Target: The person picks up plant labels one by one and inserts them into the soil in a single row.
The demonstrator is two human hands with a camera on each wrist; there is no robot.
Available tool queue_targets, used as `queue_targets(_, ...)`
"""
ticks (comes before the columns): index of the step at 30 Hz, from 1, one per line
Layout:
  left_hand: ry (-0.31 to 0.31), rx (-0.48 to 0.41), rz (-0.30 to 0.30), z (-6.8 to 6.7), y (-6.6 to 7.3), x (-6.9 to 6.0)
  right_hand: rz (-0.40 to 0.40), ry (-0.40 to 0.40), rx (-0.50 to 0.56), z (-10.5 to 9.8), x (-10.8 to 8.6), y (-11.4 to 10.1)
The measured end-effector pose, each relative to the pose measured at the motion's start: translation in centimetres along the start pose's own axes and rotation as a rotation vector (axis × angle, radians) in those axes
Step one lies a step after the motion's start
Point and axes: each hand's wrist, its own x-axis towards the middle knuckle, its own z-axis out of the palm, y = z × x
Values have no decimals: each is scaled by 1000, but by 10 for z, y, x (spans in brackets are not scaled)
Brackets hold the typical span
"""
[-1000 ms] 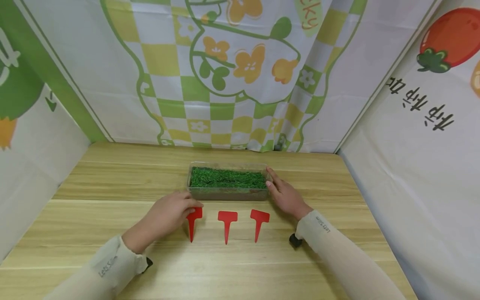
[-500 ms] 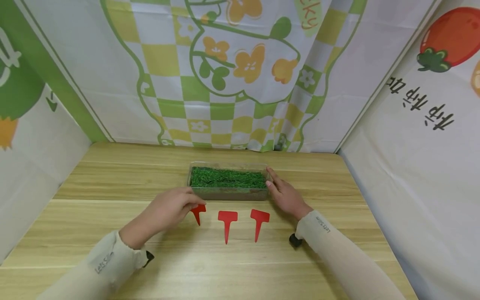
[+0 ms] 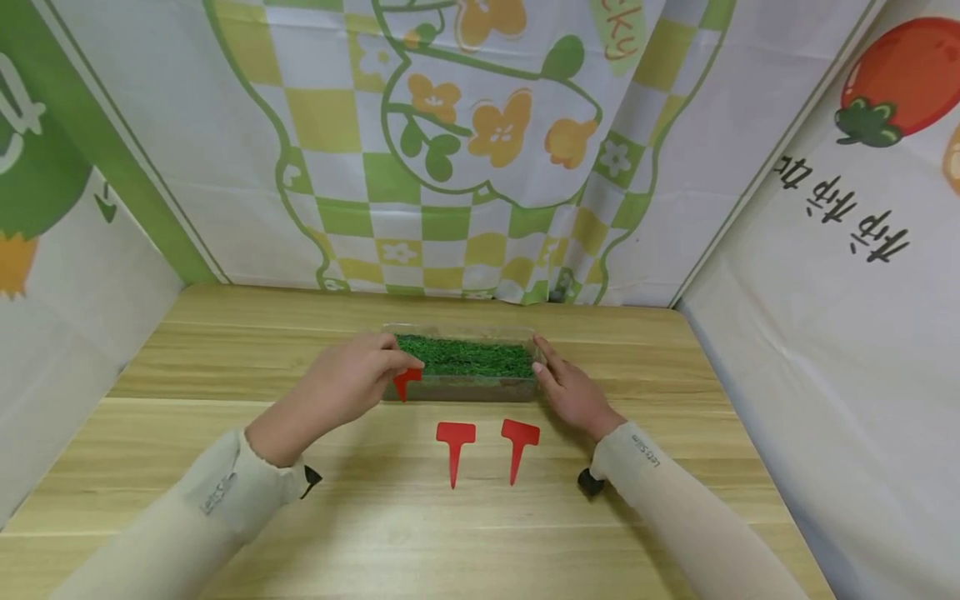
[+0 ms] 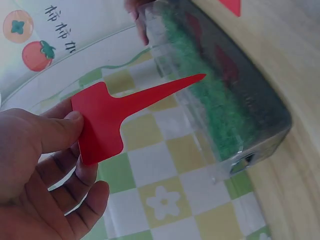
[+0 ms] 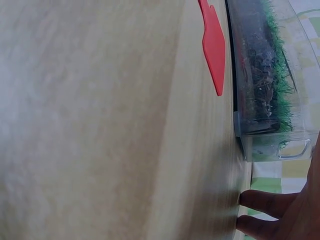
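Between thumb and fingers, my left hand (image 3: 352, 375) pinches a red T-shaped plant label (image 4: 102, 122) by its wide head. In the left wrist view its pointed end shows in front of the clear plastic box (image 3: 457, 390), which contains dark soil and green artificial-looking grass (image 3: 465, 357). My right hand (image 3: 573, 396) touches the box's right end, fingers spread; the right wrist view shows two of its fingers fairly straight, low beside that end. Two more red plant labels, a middle one (image 3: 454, 446) and a right one (image 3: 518, 442), lie on the table in front of the box.
The wooden table (image 3: 420, 533) carries the box near its far side. Behind stands a checked, flower-printed curtain (image 3: 450, 217). Printed white panels close in the left and right sides, the right panel (image 3: 825, 333) bearing a red fruit picture.
My left hand has lifted the leftmost plant label from the table and carried it up and slightly right, to the box's front left. The right hand and the other two labels stay put.
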Motion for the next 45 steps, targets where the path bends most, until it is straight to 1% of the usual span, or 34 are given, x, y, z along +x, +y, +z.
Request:
queue_targets(4,17,11,14,-7,-1,10,4,-5,7,0,0,0)
queue_targets(8,35,35,2,-11,-4,19,13,-3,-1,1,0,0)
queue_targets(12,66,55,-7,-12,-8,25,11,-1,-7,1,0,-1)
queue_targets(14,72,58,-8,-11,-9,29,6,2,-9,0,0,-1)
queue_targets(19,54,46,-33,-6,-12,38,4,6,-8,-1,-1,-2)
queue_targets(21,46,42,-43,-2,-15,42,6,6,-2,-1,-2,-3)
queue_targets(26,34,49,-41,11,-21,48,9,10,-2,-1,-2,-3)
queue_targets(33,15,38,-56,22,-27,49,15,12,-17,2,0,0)
queue_targets(39,-6,31,-76,26,-28,50,20,14,-23,2,0,0)
queue_targets(45,0,29,-77,30,-30,51,22,13,-20,2,0,0)
